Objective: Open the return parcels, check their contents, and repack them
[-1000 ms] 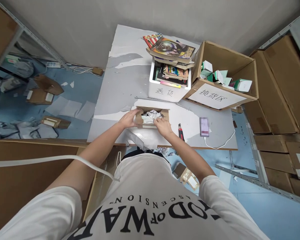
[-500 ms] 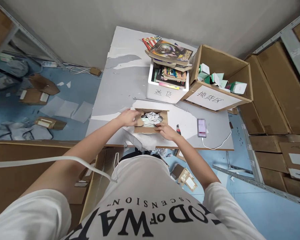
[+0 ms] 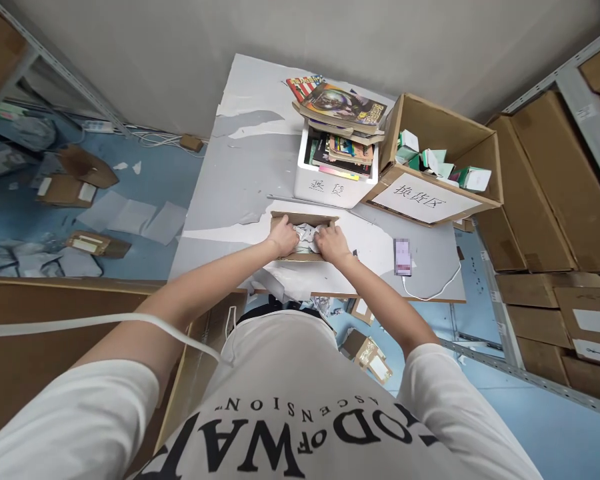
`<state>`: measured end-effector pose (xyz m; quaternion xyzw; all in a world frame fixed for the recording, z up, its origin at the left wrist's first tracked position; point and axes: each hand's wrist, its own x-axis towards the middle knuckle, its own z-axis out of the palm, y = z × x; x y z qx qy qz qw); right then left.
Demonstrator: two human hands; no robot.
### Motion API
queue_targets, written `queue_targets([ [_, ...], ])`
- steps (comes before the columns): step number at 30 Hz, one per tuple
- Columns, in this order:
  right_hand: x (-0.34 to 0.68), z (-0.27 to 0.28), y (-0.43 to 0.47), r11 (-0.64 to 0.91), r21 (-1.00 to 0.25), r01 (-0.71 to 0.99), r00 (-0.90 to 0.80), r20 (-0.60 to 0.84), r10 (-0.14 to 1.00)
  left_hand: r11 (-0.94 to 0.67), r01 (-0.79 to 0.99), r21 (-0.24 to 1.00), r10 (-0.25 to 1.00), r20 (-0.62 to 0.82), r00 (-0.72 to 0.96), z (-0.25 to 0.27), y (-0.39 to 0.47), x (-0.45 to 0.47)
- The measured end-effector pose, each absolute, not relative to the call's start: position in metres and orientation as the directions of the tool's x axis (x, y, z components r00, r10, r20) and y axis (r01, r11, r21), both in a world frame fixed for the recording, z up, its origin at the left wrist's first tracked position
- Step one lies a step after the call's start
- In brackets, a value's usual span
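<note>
A small open cardboard box [image 3: 305,218] lies near the table's front edge, with crumpled white paper [image 3: 307,235] inside. My left hand [image 3: 283,237] reaches over the box's left end, its fingers curled onto the paper. From the right end, my right hand [image 3: 333,243] does the same, fingers bent down against the paper. Both sets of fingertips are partly hidden in the box. What lies under the paper cannot be seen. A red and black cutter [image 3: 355,253] is mostly covered by my right wrist.
Behind the box stand a white bin [image 3: 330,189] of books and magazines and a large carton [image 3: 450,143] with green-white boxes. A phone [image 3: 403,257] on a white cable lies to the right. Loose white paper [image 3: 285,285] hangs at the front edge. Stacked cartons [image 3: 540,193] line the right.
Both hands have moved from the box's rim and side into its opening, onto the crumpled paper, with fingers now curled. My right wrist now covers most of the cutter.
</note>
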<state>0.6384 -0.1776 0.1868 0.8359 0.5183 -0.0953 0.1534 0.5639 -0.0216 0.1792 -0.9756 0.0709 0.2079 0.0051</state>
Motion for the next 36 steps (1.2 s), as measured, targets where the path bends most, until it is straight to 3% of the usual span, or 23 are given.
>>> queue_targets([
  [4,0.644,0.184,-0.206,-0.577,0.141,0.804,0.594,-0.234,0.77,-0.994,0.112,-0.007,0.107,-0.352,0.93,0.183,-0.018,0.549],
  [8,0.646,0.161,-0.232,-0.668,0.002,0.744,0.645,-0.263,0.718,-0.949,0.311,-0.043,0.31,-0.287,0.906,0.177,-0.013,0.528],
  [11,0.644,0.14,-0.241,-0.689,-0.104,0.718,0.644,-0.275,0.713,-0.934,0.355,-0.034,0.35,-0.274,0.896,0.163,-0.007,0.515],
  [17,0.642,0.119,-0.242,-0.701,-0.286,0.654,0.66,-0.238,0.712,-0.907,0.388,0.163,0.323,-0.321,0.89,0.136,0.002,0.504],
  [19,0.642,0.121,-0.242,-0.71,-0.265,0.653,0.667,-0.244,0.704,-0.899,0.399,0.181,0.33,-0.319,0.888,0.136,0.003,0.503],
  [22,0.642,0.136,-0.239,-0.736,-0.132,0.663,0.71,-0.199,0.675,-0.906,0.397,0.145,0.35,-0.268,0.897,0.15,0.003,0.502],
  [27,0.64,0.18,-0.224,-0.639,0.048,0.768,0.641,-0.089,0.763,-0.955,0.29,0.065,0.279,-0.143,0.95,0.192,-0.013,0.508],
  [30,0.636,0.203,-0.212,-0.672,0.103,0.734,0.679,-0.074,0.73,-0.951,0.308,0.024,0.302,-0.148,0.942,0.212,-0.03,0.517],
  [33,0.635,0.211,-0.204,-0.673,0.095,0.733,0.676,-0.211,0.706,-0.943,0.333,0.002,0.323,-0.244,0.914,0.216,-0.04,0.527],
  [36,0.64,0.203,-0.196,-0.635,0.029,0.772,0.591,-0.4,0.701,-0.954,0.293,0.065,0.244,-0.4,0.883,0.204,-0.039,0.54],
])
